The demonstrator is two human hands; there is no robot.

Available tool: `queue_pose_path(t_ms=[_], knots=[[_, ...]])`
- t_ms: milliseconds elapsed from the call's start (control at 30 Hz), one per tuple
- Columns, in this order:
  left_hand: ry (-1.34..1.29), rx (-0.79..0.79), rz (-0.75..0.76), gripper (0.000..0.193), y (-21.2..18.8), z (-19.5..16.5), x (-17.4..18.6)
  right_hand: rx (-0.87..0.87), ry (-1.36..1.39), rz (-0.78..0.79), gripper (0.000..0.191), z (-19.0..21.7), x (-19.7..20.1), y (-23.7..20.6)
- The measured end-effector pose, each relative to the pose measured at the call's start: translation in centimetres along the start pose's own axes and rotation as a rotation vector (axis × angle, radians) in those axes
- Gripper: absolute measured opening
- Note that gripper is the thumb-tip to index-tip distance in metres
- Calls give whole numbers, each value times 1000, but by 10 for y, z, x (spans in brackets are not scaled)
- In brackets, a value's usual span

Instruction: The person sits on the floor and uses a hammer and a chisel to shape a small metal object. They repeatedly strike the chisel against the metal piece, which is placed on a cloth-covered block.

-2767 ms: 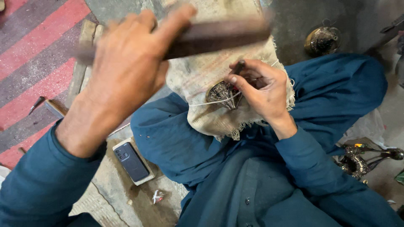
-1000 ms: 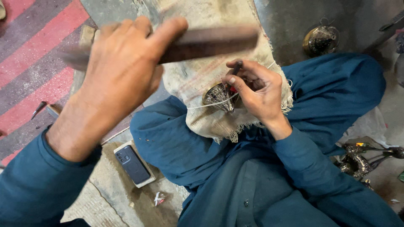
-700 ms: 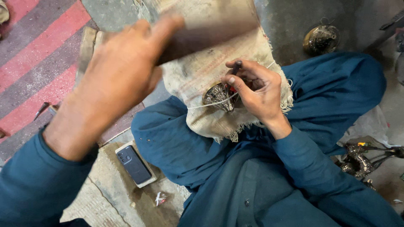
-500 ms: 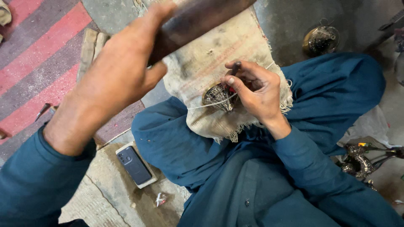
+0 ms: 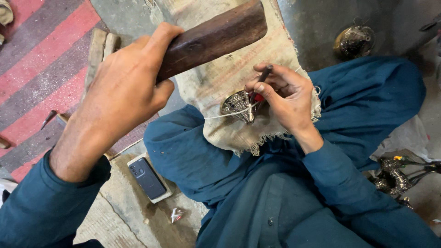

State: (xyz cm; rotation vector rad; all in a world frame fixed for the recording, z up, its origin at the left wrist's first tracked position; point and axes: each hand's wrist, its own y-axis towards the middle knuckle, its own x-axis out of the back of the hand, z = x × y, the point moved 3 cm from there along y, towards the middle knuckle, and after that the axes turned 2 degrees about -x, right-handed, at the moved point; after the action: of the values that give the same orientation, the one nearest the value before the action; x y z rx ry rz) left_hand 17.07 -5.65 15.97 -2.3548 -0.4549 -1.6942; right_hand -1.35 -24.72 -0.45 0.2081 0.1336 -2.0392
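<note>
Gripping the mallet (image 5: 216, 39) in your left hand (image 5: 124, 92), fingers clenched round the dark wood, it's raised above the cloth (image 5: 229, 92) on your lap. Your right hand (image 5: 285, 98) pinches a thin punch (image 5: 262, 82), tip on the little cone (image 5: 239, 106) lying on the cloth. Phone (image 5: 148, 177) sits beside your knee.

A bare, grey concrete floor (image 5: 317, 23) runs along the top, dull and stained. To the left lies a striped mat (image 5: 41, 69) in red and grey bands, with two worn wooden slats (image 5: 98, 43) resting along its edge. Nearer, a dark smartphone (image 5: 148, 178) lies face down on a rough stone slab (image 5: 124, 206). A round brass-coloured piece (image 5: 353, 42) sits on the floor at upper right, and a cluster of metal parts (image 5: 395, 174) lies at the right edge. The light is soft and even.
</note>
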Motion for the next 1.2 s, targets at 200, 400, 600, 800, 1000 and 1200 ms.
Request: queue_pose_path(t_ms=[200,400,600,800,1000,1200], knots=[[95,-5,44,68,11,-6,2,25,-65,-8,26,-2,-2,-2],[76,-47,43,71,24,-17,9,66,-42,-2,26,1,-5,-5],[440,-188,25,54,31,-27,9,42,-30,-21,22,-1,-7,-8],[292,-190,0,52,37,-28,11,62,-16,-33,20,-3,-7,-7],[364,-141,8,54,37,-28,20,11,18,-75,23,-2,-9,-7],[-29,-94,-9,73,38,-29,16,72,4,-78,24,-1,-11,-7]])
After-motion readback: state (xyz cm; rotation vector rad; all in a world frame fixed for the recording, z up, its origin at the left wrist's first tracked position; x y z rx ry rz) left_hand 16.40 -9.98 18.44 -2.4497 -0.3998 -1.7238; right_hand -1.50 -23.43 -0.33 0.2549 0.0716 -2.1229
